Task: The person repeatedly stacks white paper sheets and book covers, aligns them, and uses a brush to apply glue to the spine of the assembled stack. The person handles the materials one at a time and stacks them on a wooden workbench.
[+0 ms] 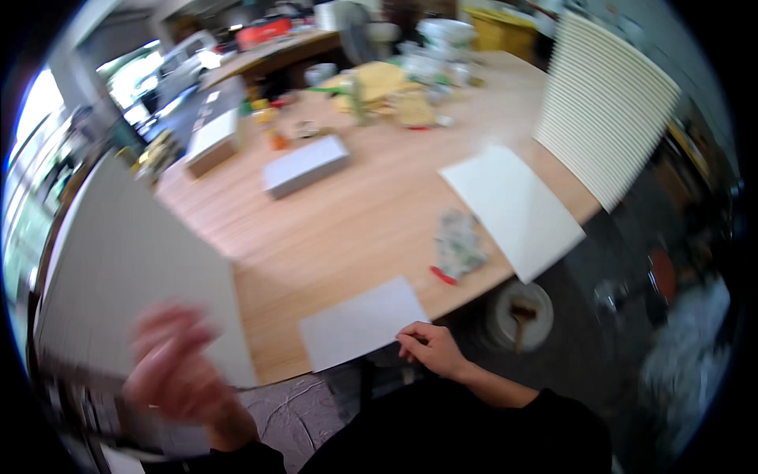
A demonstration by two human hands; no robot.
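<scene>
Right fingers [414,329] curled at white sheet [359,322], grip unclear; left fingers [175,322] blurred, opening unclear; sheet's long axis along table edge [467,294].

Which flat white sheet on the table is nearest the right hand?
The smaller sheet, by the right hand; the larger sheet lies farther away, near the ribbed panel.

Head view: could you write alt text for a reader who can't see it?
A person's right hand, fingers curled, is at the near right corner of a white sheet on a wooden table. The blurred left hand appears before a large grey panel; a glove lies beyond the sheet.
</scene>
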